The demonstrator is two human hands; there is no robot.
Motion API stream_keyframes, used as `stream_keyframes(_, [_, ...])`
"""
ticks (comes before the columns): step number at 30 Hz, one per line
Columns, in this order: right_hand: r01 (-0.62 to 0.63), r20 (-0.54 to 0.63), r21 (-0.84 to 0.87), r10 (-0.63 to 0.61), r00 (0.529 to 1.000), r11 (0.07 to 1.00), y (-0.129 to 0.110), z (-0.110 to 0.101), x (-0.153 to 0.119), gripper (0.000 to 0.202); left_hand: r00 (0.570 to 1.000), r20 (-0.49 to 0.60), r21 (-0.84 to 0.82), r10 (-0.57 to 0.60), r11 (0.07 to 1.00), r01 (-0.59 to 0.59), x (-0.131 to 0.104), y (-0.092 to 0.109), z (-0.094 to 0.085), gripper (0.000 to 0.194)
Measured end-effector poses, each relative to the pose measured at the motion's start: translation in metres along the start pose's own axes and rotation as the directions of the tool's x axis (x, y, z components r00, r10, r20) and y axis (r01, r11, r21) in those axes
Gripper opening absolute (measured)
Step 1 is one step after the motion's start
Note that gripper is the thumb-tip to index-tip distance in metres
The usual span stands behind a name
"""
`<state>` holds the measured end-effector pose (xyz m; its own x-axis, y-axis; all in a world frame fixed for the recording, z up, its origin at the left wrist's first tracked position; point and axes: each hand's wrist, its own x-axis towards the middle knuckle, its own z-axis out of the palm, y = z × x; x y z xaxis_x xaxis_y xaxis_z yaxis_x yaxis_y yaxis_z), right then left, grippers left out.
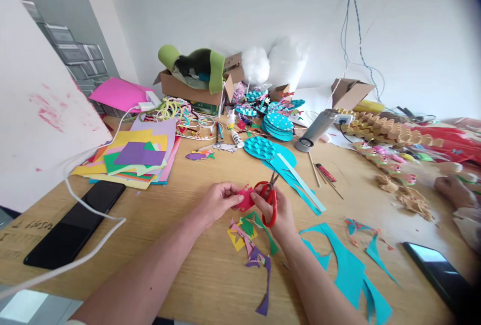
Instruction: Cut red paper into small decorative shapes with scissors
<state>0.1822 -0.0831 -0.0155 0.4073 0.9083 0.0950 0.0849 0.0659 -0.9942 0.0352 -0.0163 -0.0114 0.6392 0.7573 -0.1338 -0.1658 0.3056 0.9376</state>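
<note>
My left hand (216,200) pinches a small red paper cutout (245,199) above the wooden table (180,190). My right hand (276,212) holds red-handled scissors (267,196) by the loops, blades pointing up and away, and its fingertips also touch the right edge of the cutout. Directly below both hands lie paper scraps (252,245) in yellow, green, pink and purple.
A stack of coloured paper sheets (135,157) lies at left with a black phone (73,225) and a white cable (90,210) nearer. Teal offcuts (349,265), teal discs (278,125), a grey cylinder (315,129), cardboard boxes and another person's hand (453,190) are to the right.
</note>
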Motion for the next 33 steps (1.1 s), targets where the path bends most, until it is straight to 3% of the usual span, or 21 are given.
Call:
stream_keyframes(9, [0.048, 0.024, -0.042, -0.047, 0.999, 0.998, -0.001, 0.007, -0.006, 0.036, 0.995, -0.091, -0.02, 0.029, 0.999, -0.031, 0.003, -0.002, -0.005, 0.025])
stream_keyframes(17, [0.098, -0.033, -0.011, -0.098, 0.995, 0.995, -0.005, 0.007, -0.007, 0.028, 0.998, -0.063, 0.004, 0.016, 1.0, -0.016, 0.003, -0.004, -0.002, 0.019])
stream_keyframes(27, [0.095, -0.065, -0.025, -0.097, 0.993, 0.995, 0.004, 0.001, 0.0, 0.027, 0.994, -0.111, -0.043, 0.004, 0.999, -0.009, 0.008, -0.014, -0.003, 0.02])
stream_keyframes(33, [0.107, -0.023, -0.021, -0.108, 0.994, 0.994, 0.002, 0.004, -0.005, 0.028, 0.996, -0.079, 0.016, 0.042, 0.999, -0.041, 0.005, -0.006, 0.0, 0.022])
